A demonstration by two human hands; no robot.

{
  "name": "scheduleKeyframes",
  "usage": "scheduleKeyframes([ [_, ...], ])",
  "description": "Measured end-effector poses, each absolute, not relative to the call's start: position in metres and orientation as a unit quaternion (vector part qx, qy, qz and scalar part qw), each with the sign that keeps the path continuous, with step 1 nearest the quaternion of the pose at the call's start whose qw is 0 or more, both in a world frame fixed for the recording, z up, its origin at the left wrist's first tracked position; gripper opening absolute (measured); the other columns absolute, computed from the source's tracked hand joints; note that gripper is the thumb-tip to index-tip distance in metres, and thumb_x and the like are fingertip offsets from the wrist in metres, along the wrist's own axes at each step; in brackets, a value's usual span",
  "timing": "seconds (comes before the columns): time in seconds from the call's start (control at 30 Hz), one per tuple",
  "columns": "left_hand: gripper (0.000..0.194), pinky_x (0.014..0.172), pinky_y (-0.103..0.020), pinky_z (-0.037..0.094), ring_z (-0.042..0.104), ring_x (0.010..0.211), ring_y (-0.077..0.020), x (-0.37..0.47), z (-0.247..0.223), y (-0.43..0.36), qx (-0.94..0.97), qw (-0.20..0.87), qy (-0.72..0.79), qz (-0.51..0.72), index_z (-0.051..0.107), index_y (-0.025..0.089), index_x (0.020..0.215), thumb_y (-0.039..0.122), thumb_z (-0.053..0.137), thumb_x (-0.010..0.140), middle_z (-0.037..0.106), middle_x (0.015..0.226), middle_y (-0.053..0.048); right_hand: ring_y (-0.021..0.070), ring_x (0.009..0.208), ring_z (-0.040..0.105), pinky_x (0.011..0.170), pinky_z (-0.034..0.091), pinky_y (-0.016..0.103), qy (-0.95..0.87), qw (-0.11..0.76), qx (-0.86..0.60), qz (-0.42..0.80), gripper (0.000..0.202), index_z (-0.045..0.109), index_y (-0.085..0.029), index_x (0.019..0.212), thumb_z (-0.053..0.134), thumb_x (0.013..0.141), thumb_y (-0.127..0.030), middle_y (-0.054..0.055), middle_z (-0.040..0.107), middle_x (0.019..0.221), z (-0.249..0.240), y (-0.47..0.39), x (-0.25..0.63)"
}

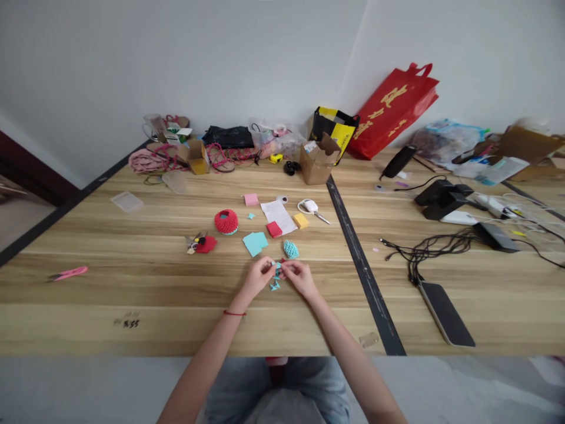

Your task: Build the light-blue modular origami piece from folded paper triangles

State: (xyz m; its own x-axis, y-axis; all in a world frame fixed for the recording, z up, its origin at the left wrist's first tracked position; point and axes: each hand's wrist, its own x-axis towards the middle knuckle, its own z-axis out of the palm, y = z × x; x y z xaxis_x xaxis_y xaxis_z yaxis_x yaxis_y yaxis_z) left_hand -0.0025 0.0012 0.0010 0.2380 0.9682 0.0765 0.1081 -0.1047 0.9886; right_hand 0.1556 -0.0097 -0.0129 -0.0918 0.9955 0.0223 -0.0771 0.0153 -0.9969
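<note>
My left hand [261, 274] and my right hand [299, 275] meet over the table, both pinching small folded blue paper pieces [277, 268] between the fingertips. A bit of red shows by the right fingers. Just below lie loose folded blue paper triangles [274, 285]. Beyond my hands stands a blue model of interlocked paper pieces [291, 249]. To its left is a stack of blue paper sheets [255, 243], and farther left a round red folded-paper model [226, 221] with a hollow top. The exact join between the pieces in my fingers is too small to make out.
Around the sheets lie a red pad [274, 229], yellow pad [301, 221], pink pad [251, 199], white printed paper [279, 216] and scissors [321, 217]. Pink thread snips [68, 274] rest at left. Cardboard boxes [318, 162] and bags line the wall; cables [435, 247] and a black-topped device [446, 315] lie right.
</note>
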Motion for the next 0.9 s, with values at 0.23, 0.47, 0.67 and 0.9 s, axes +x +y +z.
scheduleKeyframes([
  [0.23, 0.015, 0.054, -0.019, 0.045, 0.056, 0.059, -0.0099, -0.003, -0.0019, 0.0006, 0.621, 0.485, 0.452, 0.419, 0.054, 0.016, 0.074, 0.03, 0.057, 0.08, 0.059, 0.065, 0.002, 0.019, 0.056, 0.067, 0.058, 0.055, 0.029, -0.54, 0.488, -0.471, 0.499, 0.028, 0.067, -0.019, 0.076, 0.066, 0.075, -0.048, 0.004, 0.07, 0.061, -0.0148, -0.0115, 0.1572],
  [0.47, 0.019, 0.055, -0.021, 0.045, 0.056, 0.059, -0.0105, -0.0031, -0.0012, 0.0008, 0.603, 0.507, 0.445, 0.426, 0.055, 0.016, 0.075, 0.034, 0.06, 0.079, 0.059, 0.064, 0.001, 0.0173, 0.061, 0.065, 0.06, 0.054, 0.029, -0.607, 0.504, -0.483, 0.381, 0.02, 0.069, -0.02, 0.08, 0.062, 0.079, -0.038, 0.006, 0.071, 0.074, -0.0108, -0.0129, 0.1561],
  [0.67, 0.025, 0.06, -0.024, 0.048, 0.059, 0.062, -0.0127, -0.0029, -0.0019, 0.002, 0.58, 0.543, 0.431, 0.428, 0.057, 0.016, 0.077, 0.041, 0.059, 0.08, 0.063, 0.066, -0.001, 0.0209, 0.09, 0.066, 0.083, 0.054, 0.036, -0.715, 0.483, -0.43, 0.266, 0.016, 0.068, -0.022, 0.093, 0.054, 0.086, -0.028, 0.008, 0.071, 0.092, -0.0106, -0.0157, 0.1615],
  [0.9, 0.033, 0.058, -0.023, 0.047, 0.057, 0.058, -0.0118, -0.004, 0.0001, 0.0037, 0.58, 0.547, 0.44, 0.413, 0.057, 0.015, 0.076, 0.048, 0.055, 0.081, 0.063, 0.064, -0.002, 0.0237, 0.101, 0.065, 0.088, 0.053, 0.038, -0.787, 0.413, -0.41, 0.203, 0.023, 0.065, -0.022, 0.106, 0.048, 0.091, -0.024, 0.014, 0.068, 0.105, -0.0177, -0.0152, 0.1654],
])
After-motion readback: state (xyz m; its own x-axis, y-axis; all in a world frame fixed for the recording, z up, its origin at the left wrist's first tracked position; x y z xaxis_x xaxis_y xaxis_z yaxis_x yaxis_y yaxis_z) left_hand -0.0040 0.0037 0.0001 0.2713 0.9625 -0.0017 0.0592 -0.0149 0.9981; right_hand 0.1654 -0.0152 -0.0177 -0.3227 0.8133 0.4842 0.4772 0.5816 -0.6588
